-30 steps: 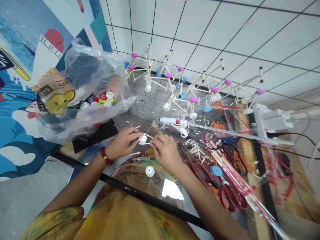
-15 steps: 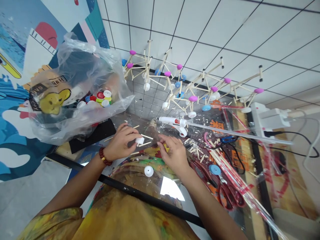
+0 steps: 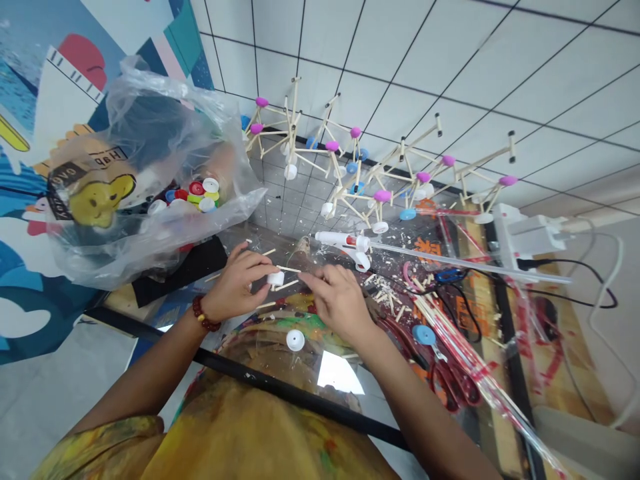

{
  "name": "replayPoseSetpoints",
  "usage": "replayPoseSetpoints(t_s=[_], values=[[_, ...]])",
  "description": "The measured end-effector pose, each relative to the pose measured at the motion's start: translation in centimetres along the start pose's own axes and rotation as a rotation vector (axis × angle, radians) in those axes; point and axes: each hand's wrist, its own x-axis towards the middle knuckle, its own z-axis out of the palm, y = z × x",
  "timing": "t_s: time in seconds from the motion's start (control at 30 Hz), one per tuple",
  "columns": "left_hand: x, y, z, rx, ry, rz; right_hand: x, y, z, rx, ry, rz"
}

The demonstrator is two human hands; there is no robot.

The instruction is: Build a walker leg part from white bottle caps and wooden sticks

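Note:
Between the thumb and fingers of my left hand [image 3: 239, 283] is a white bottle cap [image 3: 275, 278]. My right hand [image 3: 340, 300] is just to its right, thumb and fingers closed on the end of a short wooden stick [image 3: 289, 269]. The stick's other end points at the top of the cap; whether they touch I cannot tell. Another short stick [image 3: 286, 285] lies on the glass tabletop [image 3: 280, 320] below. Nearer to me rests a second white bottle cap [image 3: 295, 340]. A white glue gun [image 3: 343, 245] with a long clear glue stick lies beyond my right hand.
Several stick-and-cap figures [image 3: 350, 170] stand along the tiled wall. A clear plastic bag [image 3: 165, 153] with coloured caps is at the left. On the right are red-handled scissors [image 3: 450, 387], a blue cap [image 3: 424, 335], bundled sticks [image 3: 465, 347], cables and a white power adapter [image 3: 525, 233].
My right hand has moved left and closed on the end of a short stick, bringing it close to the cap. My left hand keeps hold of the white cap.

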Motion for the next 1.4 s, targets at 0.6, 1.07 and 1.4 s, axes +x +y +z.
replayPoseSetpoints(t_s=[0.6, 1.07, 1.4], values=[[-0.1, 0.2, 0.0, -0.011, 0.006, -0.037, -1.5, 0.8, -1.7, -0.001, -0.050, 0.172], [-0.3, 0.5, 0.2, 0.035, 0.046, -0.023, 0.3, -1.0, 1.2, 0.063, -0.046, 0.067], [-0.1, 1.0, 0.2, 0.036, 0.053, -0.045, -0.1, -1.1, 0.9, 0.036, -0.035, -0.008]])
